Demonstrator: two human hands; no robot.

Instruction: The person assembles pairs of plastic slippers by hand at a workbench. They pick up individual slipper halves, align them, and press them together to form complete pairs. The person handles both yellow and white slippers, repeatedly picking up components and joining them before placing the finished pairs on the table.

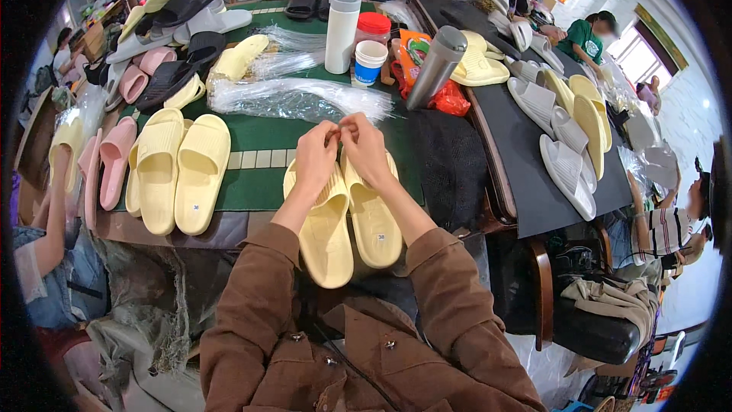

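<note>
Head view: from my remote seat, I see the left hand (314, 156) and right hand (366, 151) meeting, fingers curled almost closed; I cannot tell whether they grip anything. The yellow slippers (325, 240) lie at six o'clock beneath them, plastic bags (297, 98) at eleven, a white bottle (342, 34) at twelve.

Centre slippers at near table edge; more slippers left and right.
Left hand (316, 151) and right hand (364, 146) over upper end of centre slippers (326, 252); strand bundle (301, 99) just above on table (259, 133). Cup (368, 63) between flask (343, 34) and tumbler (438, 69), upper centre. Slipper heap (179, 19) upper left. Right-side table (507, 118) bears slipper row (564, 172); chair (598, 328) lower right.
</note>
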